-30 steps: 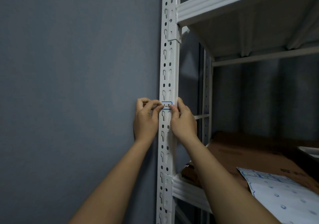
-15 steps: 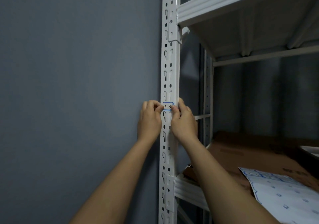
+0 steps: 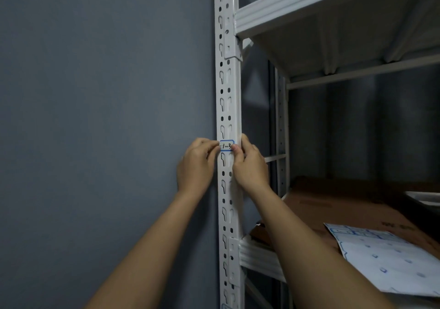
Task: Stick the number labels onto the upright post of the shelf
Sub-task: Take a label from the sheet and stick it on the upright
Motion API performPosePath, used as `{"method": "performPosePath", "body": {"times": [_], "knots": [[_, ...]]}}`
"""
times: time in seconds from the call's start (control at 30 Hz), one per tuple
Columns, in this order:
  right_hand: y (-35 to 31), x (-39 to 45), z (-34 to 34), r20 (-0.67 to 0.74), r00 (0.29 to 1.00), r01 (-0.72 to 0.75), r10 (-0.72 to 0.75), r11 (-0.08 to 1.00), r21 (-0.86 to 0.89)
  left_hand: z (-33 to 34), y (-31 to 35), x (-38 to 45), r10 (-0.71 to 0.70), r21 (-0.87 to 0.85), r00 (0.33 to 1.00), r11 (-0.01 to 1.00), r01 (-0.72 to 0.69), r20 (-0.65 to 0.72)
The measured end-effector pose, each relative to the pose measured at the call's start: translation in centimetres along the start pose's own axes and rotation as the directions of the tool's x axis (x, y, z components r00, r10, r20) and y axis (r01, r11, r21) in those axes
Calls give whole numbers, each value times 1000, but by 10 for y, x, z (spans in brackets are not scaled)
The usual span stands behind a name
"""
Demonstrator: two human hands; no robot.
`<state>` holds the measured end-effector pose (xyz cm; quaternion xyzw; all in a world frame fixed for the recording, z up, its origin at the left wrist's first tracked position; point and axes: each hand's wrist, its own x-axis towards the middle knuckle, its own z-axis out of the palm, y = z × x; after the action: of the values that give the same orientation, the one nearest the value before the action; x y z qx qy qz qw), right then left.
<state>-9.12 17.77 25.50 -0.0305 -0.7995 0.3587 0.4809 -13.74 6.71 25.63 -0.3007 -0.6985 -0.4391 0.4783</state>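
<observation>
A white perforated upright post (image 3: 227,89) of the metal shelf runs down the middle of the view. A small white number label (image 3: 226,145) with a blue border, marked "1-3", lies across the post's front face at hand height. My left hand (image 3: 196,165) has curled fingers and pinches the label's left end against the post. My right hand (image 3: 250,165) holds the label's right end with its thumb, and its fingers reach round the post's right edge. Both ends of the label are hidden under my fingertips.
A grey wall (image 3: 107,118) lies directly left of the post. On the lower shelf (image 3: 259,258) lies brown cardboard (image 3: 333,203) with a white label sheet (image 3: 381,256) on it. An upper shelf (image 3: 309,1) juts out above. A blue-edged label (image 3: 226,306) shows at the post's bottom.
My left hand has slid slightly right, closer to the post. Both hands stay on the label, which keeps its place.
</observation>
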Motion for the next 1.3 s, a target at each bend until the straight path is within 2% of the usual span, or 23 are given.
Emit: {"method": "performPosePath", "body": {"times": [0.3, 0.4, 0.6, 0.97, 1.3], "knots": [[0, 0, 2, -4, 1000, 3, -3, 1000, -1, 3, 7, 0, 208, 319, 977, 930, -184, -45], [0, 0, 2, -7, 1000, 7, -7, 1000, -4, 5, 7, 3, 251, 378, 967, 901, -213, -53], [-1, -1, 0, 4, 1000, 7, -7, 1000, 5, 3, 6, 2, 170, 307, 985, 940, -152, -33], [-1, 0, -1, 8, 1000, 17, -17, 1000, -20, 2, 1, -1, 105, 246, 994, 964, -102, -1], [1, 0, 1, -10, 1000, 21, -21, 1000, -6, 0, -2, -6, 107, 233, 994, 967, -104, 3]]}}
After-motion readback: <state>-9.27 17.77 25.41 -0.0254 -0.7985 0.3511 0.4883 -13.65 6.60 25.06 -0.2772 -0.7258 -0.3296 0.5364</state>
